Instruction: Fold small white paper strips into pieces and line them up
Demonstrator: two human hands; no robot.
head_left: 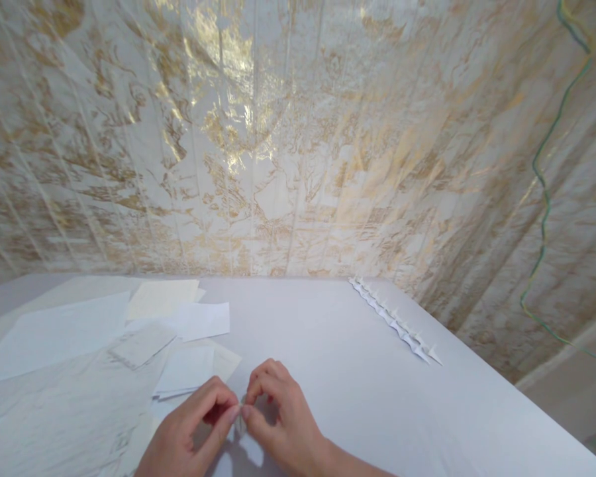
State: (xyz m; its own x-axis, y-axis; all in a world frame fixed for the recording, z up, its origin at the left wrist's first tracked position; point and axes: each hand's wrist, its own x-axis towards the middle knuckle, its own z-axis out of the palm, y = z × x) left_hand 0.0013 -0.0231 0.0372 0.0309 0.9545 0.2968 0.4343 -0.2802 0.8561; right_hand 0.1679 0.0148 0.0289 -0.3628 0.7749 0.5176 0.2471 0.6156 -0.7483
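Observation:
Near the front edge of the view my left hand (195, 424) and my right hand (284, 414) come together, thumbs and fingertips pinched. Between them is a small piece of folded paper (240, 423), held from both sides just above the white table. Most of its shape is covered by my fingers. Just beyond my left hand lies a small stack of paper squares (185, 370). At the right of the table, a row of small folded paper pieces (395, 319) with pointed tips runs slantwise toward the back edge.
Large paper sheets (54, 338) and smaller ones, including a cream sheet (162, 299), overlap on the left of the white table (377, 404). Behind it stands a wall with gold-patterned covering (278, 152). A green-yellow wire (544, 199) hangs at the right.

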